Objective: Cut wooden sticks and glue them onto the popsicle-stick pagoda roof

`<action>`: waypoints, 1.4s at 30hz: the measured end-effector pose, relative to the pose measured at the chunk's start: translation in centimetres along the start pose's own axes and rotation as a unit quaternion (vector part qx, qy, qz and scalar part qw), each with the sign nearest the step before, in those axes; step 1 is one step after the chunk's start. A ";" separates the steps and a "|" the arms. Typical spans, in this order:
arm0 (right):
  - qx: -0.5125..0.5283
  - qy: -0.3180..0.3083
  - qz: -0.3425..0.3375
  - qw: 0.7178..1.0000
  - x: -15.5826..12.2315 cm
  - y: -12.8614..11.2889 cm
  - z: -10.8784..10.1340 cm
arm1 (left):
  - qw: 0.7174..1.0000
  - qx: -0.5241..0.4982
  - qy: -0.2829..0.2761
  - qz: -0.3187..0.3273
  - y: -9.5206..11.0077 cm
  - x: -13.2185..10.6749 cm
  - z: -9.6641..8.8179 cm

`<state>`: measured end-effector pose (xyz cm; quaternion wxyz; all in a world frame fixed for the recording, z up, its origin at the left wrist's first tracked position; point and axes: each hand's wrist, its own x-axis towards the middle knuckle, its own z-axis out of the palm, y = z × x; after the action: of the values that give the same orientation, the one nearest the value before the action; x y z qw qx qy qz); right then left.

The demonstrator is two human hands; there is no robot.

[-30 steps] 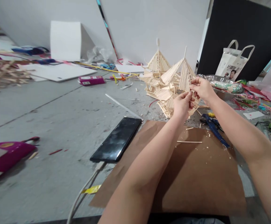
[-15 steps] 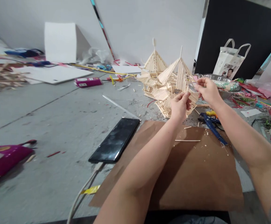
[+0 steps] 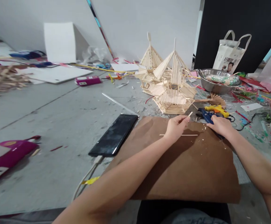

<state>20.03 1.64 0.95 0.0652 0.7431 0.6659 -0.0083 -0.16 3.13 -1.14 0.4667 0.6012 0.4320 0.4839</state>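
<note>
A: The left hand [image 3: 176, 127]?
B: Fingers pinch a short stick [image 3: 188, 115] over the far edge of the cardboard [image 3: 196, 174], near the model [image 3: 173, 101]. A long stick [image 3: 189, 135] lies just beside it.
A: The right hand [image 3: 219, 124]?
B: Laid over the blue tool [image 3: 205, 115]; grip cannot be told.

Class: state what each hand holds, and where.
Left hand pinches a short stick near its lower end; right hand covers the handles of the blue cutters, grip unclear.

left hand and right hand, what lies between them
In the head view, one end of a long thin stick and a few wood crumbs on brown cardboard.
</note>
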 end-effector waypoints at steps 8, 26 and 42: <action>0.153 0.065 0.046 0.985 -0.6 1.2 -1.3 | 0.993 0.018 -0.010 0.114 -0.1 -0.2 -0.5; 0.784 -0.041 -0.071 0.615 -2.1 -1.6 0.4 | 0.968 -0.155 -0.200 -0.005 0.4 -1.9 0.3; 0.757 0.074 -0.147 0.633 -2.5 -2.3 0.3 | 0.989 -0.065 -0.128 0.035 0.2 -1.8 0.5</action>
<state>17.45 -0.62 0.73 -0.5715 0.4222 0.5289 -0.4641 0.10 1.30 -1.36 0.5389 0.6413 0.3146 0.4464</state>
